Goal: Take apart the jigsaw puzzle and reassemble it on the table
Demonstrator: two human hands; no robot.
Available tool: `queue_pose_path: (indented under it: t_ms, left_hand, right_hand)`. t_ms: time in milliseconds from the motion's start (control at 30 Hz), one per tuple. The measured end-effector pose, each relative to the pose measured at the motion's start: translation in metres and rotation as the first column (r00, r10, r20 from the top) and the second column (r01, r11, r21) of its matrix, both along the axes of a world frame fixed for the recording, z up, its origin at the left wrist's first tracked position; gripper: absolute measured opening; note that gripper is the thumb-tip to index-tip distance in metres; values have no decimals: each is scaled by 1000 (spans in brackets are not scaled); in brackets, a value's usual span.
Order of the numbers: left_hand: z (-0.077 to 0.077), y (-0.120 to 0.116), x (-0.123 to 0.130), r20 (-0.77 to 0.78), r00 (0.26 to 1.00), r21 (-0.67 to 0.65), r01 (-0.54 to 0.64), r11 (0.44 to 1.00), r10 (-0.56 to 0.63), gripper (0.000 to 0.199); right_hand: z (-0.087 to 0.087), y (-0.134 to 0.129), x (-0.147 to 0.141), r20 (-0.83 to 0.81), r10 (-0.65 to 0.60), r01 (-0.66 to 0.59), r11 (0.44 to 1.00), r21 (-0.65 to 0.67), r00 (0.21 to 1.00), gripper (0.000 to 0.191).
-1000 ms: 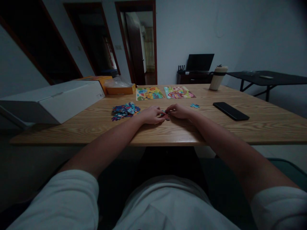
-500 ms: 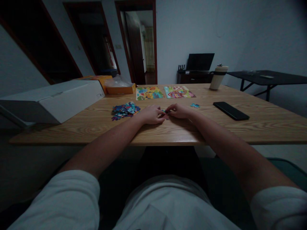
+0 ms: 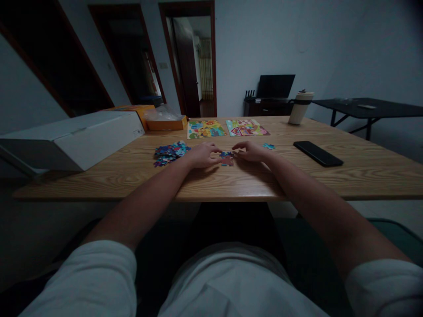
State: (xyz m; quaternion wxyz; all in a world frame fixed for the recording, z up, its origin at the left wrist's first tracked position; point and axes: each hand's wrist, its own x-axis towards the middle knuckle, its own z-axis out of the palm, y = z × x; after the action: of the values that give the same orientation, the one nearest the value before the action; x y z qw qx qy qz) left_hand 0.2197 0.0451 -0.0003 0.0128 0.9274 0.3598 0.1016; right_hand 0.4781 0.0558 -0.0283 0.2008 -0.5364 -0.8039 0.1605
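Observation:
A small patch of joined jigsaw pieces point(image 3: 227, 159), blue along the top and brownish pink below, lies flat on the wooden table between my hands. My left hand point(image 3: 203, 155) is at its left edge, thumb and fingers apart, holding nothing. On the other side my right hand point(image 3: 249, 152) hovers by the patch's upper right, its fingers curved and parted with no piece in them. A heap of loose jigsaw pieces point(image 3: 170, 152), mostly blue and purple, is left of my left hand. Beyond my right hand lies a lone blue piece point(image 3: 269, 145).
Two colourful picture sheets point(image 3: 206, 129) lie at the table's far side. A long white box point(image 3: 95, 136) and an orange tray point(image 3: 168, 123) with clear plastic stand left. On the right are a black phone point(image 3: 317, 153) and a cream tumbler point(image 3: 300, 108).
Both hands have drawn apart from the joined pieces and their fingers have opened. The patch, partly covered by fingers before, now shows on the table.

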Motion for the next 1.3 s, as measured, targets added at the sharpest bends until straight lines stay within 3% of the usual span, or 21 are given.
queue_pose_path:
  t_ms: [200,567,767,1033,1200,1300]
  left_hand:
    - [4,-3,-2,-109,994,-46,-13,999,8,57]
    - [-9,3,8,-78,997,-59,18,998,-23,54]
    - [-11,3,11,-39,999,-61,-19,998,16,51]
    - [-13,6,13,19,1000,-151,-14,988,17,45]
    - [-6,-5,14,9,992,-140,123,983,-123,36]
    - [-5,-15,17,-1,974,-120,227,967,-228,35]
  right_hand:
    - [2,-3,1,42,143,-141,989,-43,989,41]
    - [-2,-2,-5,17,115,-115,993,24,993,33]
    - [-1,-2,-9,-39,137,-136,991,18,990,29]
    - [-15,13,-16,-371,91,-95,995,6,924,24]
    - [-12,18,-16,-566,-3,3,1000,0,824,24]
    - [-14,21,-11,-564,-32,50,999,17,825,24]
